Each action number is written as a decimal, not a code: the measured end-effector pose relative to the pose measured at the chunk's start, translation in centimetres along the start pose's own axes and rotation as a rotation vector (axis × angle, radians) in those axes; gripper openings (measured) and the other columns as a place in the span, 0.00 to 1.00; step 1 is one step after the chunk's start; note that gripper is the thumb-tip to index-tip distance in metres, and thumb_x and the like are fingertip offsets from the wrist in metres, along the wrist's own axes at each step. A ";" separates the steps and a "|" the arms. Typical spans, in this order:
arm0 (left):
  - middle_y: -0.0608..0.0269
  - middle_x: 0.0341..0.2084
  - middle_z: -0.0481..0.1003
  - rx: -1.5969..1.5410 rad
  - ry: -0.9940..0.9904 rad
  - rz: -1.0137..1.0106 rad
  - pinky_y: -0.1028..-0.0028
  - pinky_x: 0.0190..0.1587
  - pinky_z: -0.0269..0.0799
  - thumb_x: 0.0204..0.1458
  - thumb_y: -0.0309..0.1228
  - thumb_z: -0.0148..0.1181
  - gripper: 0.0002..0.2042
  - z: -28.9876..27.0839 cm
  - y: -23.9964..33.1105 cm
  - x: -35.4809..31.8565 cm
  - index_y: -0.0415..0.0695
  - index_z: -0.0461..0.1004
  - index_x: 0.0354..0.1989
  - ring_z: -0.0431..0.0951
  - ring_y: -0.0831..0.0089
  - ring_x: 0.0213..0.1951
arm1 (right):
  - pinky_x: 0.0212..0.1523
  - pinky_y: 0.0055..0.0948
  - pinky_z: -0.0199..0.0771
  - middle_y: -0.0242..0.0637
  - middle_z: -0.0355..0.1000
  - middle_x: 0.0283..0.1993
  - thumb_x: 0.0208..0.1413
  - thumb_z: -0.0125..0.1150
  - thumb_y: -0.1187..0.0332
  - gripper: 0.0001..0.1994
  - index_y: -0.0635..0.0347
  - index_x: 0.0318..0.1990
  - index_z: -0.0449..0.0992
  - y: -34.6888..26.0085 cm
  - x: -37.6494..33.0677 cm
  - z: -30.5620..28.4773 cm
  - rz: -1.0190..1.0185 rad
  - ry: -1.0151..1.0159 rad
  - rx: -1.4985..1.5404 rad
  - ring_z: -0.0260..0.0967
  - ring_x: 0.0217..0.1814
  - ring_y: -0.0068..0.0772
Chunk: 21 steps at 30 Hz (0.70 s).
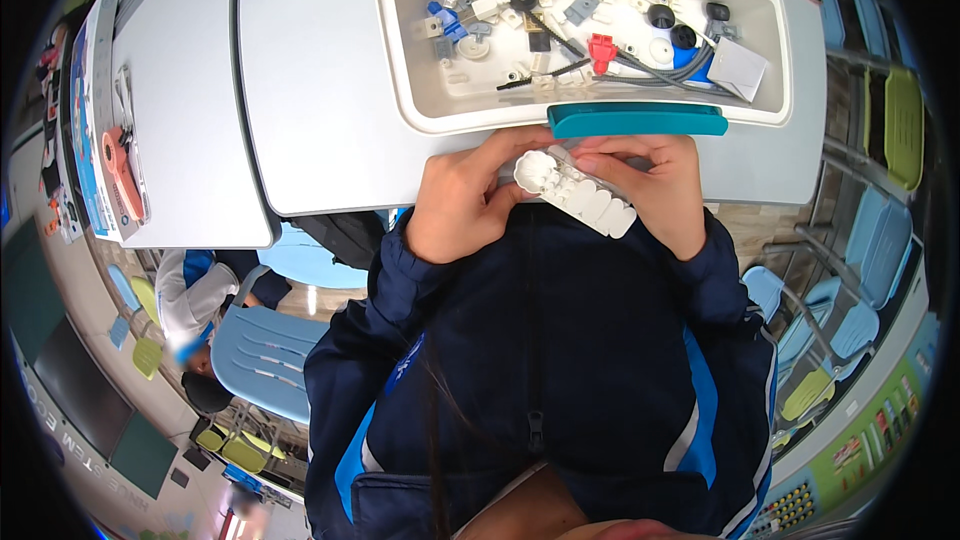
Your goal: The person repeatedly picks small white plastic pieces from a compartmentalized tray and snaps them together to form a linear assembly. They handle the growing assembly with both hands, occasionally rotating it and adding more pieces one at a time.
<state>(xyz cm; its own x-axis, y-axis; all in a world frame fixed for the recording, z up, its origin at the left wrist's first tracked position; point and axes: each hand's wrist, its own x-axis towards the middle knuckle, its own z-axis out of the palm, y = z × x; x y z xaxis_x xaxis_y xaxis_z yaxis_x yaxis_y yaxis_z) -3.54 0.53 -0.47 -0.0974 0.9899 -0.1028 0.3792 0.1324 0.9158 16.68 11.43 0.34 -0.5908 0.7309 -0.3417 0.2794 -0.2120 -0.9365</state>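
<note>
**Both hands on a white plastic strip at the table edge**

At the centre of the frame, just above a dark blue jacket [540,340], the two hands meet on a white plastic strip [580,192] with a row of rounded cells. The left hand [462,202] grips its round upper-left end, fingers curled around it; the right hand [660,185] is closed over the upper side, fingertips pressing down on it. The strip slants from upper left to lower right (its lower end sticks out free over the jacket).

Just above the hands, a white tray [420,110] with a teal handle [637,120] sits on the pale grey table [320,90], holding small mixed parts: a red piece [601,48], black knobs [659,15], grey cables [650,70]. At the lower left of the frame another person [195,300] sits by a light blue chair [265,355].
</note>
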 end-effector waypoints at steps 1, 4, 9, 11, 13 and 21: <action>0.56 0.41 0.83 0.003 0.004 0.002 0.69 0.35 0.77 0.42 0.14 0.67 0.26 0.0 0.0 0.0 0.46 0.77 0.53 0.83 0.57 0.33 | 0.40 0.21 0.79 0.39 0.84 0.38 0.54 0.70 0.80 0.05 0.71 0.37 0.84 0.0 0.1 0.1 0.001 -0.003 0.007 0.79 0.37 0.20; 0.55 0.40 0.83 -0.006 0.022 0.010 0.68 0.37 0.78 0.41 0.13 0.66 0.26 0.3 0.1 0.1 0.46 0.78 0.52 0.84 0.55 0.36 | 0.39 0.21 0.79 0.39 0.83 0.36 0.54 0.70 0.81 0.04 0.71 0.36 0.83 -0.3 0.1 0.0 0.003 -0.018 -0.028 0.79 0.37 0.21; 0.54 0.37 0.82 -0.034 0.089 0.038 0.67 0.38 0.78 0.40 0.10 0.64 0.26 1.1 -0.1 0.0 0.45 0.79 0.50 0.84 0.52 0.37 | 0.38 0.22 0.79 0.39 0.83 0.35 0.54 0.69 0.82 0.03 0.70 0.35 0.83 0.8 0.1 0.0 0.000 -0.025 0.115 0.79 0.37 0.23; 0.53 0.36 0.82 -0.007 0.096 0.030 0.67 0.38 0.78 0.39 0.09 0.62 0.26 1.2 0.0 0.0 0.44 0.79 0.49 0.84 0.52 0.36 | 0.39 0.22 0.79 0.38 0.83 0.35 0.54 0.69 0.82 0.03 0.70 0.36 0.83 0.9 0.3 0.1 -0.010 -0.025 0.146 0.79 0.37 0.23; 0.53 0.35 0.82 0.024 0.088 0.029 0.69 0.36 0.77 0.39 0.09 0.60 0.26 1.1 0.1 0.1 0.44 0.79 0.49 0.84 0.54 0.34 | 0.40 0.22 0.79 0.37 0.83 0.36 0.54 0.68 0.82 0.03 0.70 0.37 0.83 0.6 0.6 -0.3 0.031 -0.037 0.155 0.79 0.38 0.23; 0.62 0.40 0.85 -0.050 0.016 -0.054 0.84 0.22 0.57 0.45 0.12 0.66 0.24 0.5 0.0 -0.2 0.40 0.77 0.54 0.61 0.89 0.17 | 0.35 0.29 0.75 0.42 0.81 0.36 0.56 0.71 0.72 0.10 0.62 0.45 0.84 -6.1 -3.8 -4.3 -0.291 0.013 -0.412 0.78 0.32 0.36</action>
<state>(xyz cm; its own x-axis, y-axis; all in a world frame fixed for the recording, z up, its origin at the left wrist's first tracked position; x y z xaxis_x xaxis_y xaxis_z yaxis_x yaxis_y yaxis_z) -3.03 0.32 -0.68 -0.1312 0.9804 -0.1469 0.3269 0.1827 0.9272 20.44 12.74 7.67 -0.6796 0.7304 -0.0680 0.3818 0.2731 -0.8830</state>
